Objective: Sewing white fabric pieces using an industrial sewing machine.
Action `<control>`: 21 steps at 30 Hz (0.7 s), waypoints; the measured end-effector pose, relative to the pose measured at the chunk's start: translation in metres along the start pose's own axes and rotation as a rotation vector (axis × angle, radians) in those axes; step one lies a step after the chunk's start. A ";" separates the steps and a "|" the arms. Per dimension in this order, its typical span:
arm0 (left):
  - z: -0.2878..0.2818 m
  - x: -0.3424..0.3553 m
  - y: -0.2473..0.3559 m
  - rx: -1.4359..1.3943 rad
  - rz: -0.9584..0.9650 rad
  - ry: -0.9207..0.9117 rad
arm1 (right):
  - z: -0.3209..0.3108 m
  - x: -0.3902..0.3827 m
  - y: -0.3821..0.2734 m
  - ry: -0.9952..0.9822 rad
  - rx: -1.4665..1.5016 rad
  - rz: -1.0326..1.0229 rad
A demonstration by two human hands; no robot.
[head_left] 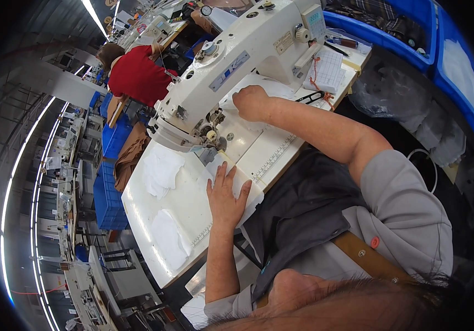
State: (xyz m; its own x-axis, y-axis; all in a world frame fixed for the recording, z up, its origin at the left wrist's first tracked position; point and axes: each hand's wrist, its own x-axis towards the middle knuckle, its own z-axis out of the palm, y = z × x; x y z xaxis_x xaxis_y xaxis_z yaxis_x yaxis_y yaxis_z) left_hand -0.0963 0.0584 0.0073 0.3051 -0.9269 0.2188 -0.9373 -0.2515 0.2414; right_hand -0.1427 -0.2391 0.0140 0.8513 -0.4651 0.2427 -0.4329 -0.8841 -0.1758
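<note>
A white sewing machine (242,49) stands on a pale table, its needle area at the left end of its arm. My left hand (228,198) lies flat with fingers spread on a white fabric piece (242,179) just in front of the presser foot. Under the machine's arm, my right hand (251,103) is closed at the edge of other white fabric (273,87); its fingertips are partly hidden. Two more white cut pieces, one upper (161,170) and one lower (171,238), lie on the table's left part.
Small black thread snips (310,97), orange thread and a paper sheet (325,69) lie right of the machine. Blue bins (380,38) with fabric stand at the far right. Left of the table are blue crates (109,193) and brown material (132,154). A person in red (140,77) sits beyond.
</note>
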 end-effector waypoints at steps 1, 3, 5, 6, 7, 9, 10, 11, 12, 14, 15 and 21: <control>-0.001 0.000 0.000 0.002 0.002 0.001 | -0.001 0.002 0.005 0.028 0.078 0.066; -0.003 -0.001 -0.001 -0.016 -0.014 -0.003 | -0.003 0.007 0.015 0.057 0.155 0.134; -0.002 -0.001 -0.005 -0.039 -0.014 0.005 | 0.001 0.012 0.030 0.030 0.237 0.214; -0.001 0.000 -0.008 -0.062 -0.019 0.013 | 0.003 0.013 0.039 0.030 0.232 0.219; 0.001 -0.002 -0.012 -0.068 -0.020 0.012 | 0.006 0.012 0.044 0.081 0.326 0.169; 0.003 -0.003 -0.018 -0.136 -0.044 0.035 | 0.012 0.003 0.057 0.126 0.413 0.124; 0.002 -0.004 -0.021 -0.148 -0.058 0.037 | 0.005 -0.008 0.055 0.132 0.533 0.111; 0.001 -0.002 -0.021 -0.246 -0.046 0.089 | -0.004 -0.023 0.055 0.141 0.650 0.106; 0.000 -0.001 -0.020 -0.338 -0.038 0.144 | -0.010 -0.039 0.052 0.149 0.687 0.092; 0.005 0.005 -0.020 -0.631 -0.186 0.102 | -0.020 -0.073 0.037 0.102 0.830 0.094; 0.007 0.011 -0.018 -0.916 -0.323 0.055 | -0.025 -0.090 0.029 0.047 0.932 0.113; 0.024 0.050 0.008 -1.390 -0.507 0.003 | -0.025 -0.149 -0.028 -0.068 1.125 0.021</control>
State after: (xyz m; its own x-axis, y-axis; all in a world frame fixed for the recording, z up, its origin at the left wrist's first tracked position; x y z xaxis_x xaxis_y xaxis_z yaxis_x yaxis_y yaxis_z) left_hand -0.0928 0.0035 -0.0024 0.5446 -0.8228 -0.1622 0.1763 -0.0768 0.9813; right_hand -0.2648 -0.1467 0.0068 0.8763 -0.4456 0.1833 0.0370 -0.3171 -0.9477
